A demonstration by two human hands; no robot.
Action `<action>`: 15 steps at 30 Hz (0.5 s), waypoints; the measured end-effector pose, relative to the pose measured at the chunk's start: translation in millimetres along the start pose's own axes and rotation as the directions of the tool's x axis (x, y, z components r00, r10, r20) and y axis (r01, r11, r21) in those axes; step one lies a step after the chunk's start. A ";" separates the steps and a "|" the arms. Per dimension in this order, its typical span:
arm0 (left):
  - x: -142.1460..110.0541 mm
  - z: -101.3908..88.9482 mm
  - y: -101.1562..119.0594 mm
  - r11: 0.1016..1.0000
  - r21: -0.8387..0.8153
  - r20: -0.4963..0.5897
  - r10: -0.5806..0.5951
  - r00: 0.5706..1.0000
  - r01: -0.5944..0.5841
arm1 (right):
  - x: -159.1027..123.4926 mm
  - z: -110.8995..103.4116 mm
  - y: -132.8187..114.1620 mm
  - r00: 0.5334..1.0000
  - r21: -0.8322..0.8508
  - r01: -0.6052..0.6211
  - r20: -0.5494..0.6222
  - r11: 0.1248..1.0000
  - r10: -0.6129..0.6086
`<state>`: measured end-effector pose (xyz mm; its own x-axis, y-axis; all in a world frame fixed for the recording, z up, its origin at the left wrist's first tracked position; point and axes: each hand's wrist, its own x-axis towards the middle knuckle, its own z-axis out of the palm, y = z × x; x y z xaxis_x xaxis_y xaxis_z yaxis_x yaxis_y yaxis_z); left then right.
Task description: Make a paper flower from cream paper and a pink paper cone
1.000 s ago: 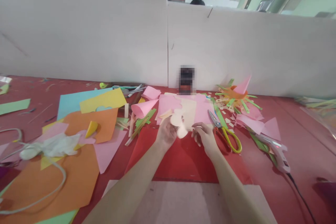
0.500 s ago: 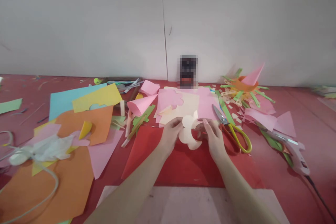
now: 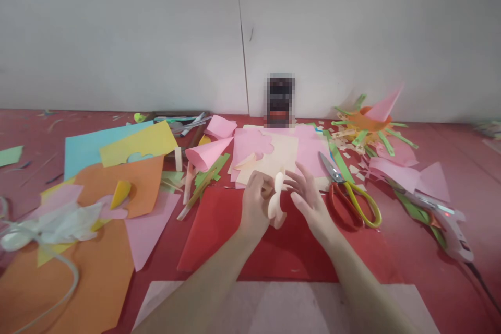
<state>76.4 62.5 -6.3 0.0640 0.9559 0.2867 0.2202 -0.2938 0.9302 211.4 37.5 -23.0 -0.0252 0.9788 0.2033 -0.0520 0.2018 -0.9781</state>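
A cream paper cutout with rounded lobes [image 3: 276,203] is held over the red sheet [image 3: 219,229], turned nearly edge-on to me. My left hand [image 3: 256,201] is closed on its left side, with the fingertips partly hidden behind it. My right hand [image 3: 309,201] is just to the right of the cutout, fingers spread, holding nothing. Scissors [image 3: 354,195] with one yellow and one red handle lie right of my right hand, blades partly spread. Beyond my hands lie pink and cream sheets [image 3: 279,151] with scalloped cut edges.
A pink paper cone [image 3: 209,154] lies left of the sheets. Orange sheets [image 3: 97,282], a white cable [image 3: 70,276] and scraps spread at left. At right are a glue gun [image 3: 446,224] and an orange-and-green paper piece with a pink cone [image 3: 371,117]. A wall [image 3: 156,36] stands behind.
The cutout has turned from facing me to nearly edge-on. My right hand has come off it and its fingers have spread. My left hand still holds it.
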 end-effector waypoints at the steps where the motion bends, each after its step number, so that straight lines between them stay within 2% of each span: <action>1: -1.1 0.2 0.8 1.000 0.006 0.003 0.018 1.000 -0.018 | -0.8 0.5 0.5 1.000 -0.018 0.012 0.028 1.000 -0.011; 4: -4.7 2.0 0.0 1.000 0.009 0.047 -0.003 0.999 0.002 | -3.8 2.4 0.0 0.998 -0.078 0.018 0.055 0.997 -0.013; 7: -6.9 3.8 -2.4 0.999 -0.026 0.118 -0.027 0.993 0.030 | -4.8 4.5 -3.1 0.998 -0.076 -0.053 0.036 0.996 0.056; 11: -3.8 5.0 -2.3 0.992 -0.124 0.153 0.010 0.988 0.009 | -0.1 5.0 -3.1 0.984 0.054 -0.131 -0.113 0.990 0.137; 13: 0.3 5.5 -2.1 0.984 -0.169 0.135 -0.031 0.990 0.054 | 3.2 3.5 -0.1 0.964 0.109 -0.171 -0.189 0.979 0.189; 15: 5.0 5.6 -3.5 0.969 -0.206 0.114 -0.118 0.987 0.139 | 5.7 1.2 3.5 0.950 0.167 -0.190 -0.218 0.967 0.225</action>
<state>81.4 68.3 -9.5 0.1477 0.9780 0.1472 0.0217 -0.1520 0.9881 209.9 43.8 -25.1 0.1824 0.9825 -0.0368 -0.2127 0.0029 -0.9771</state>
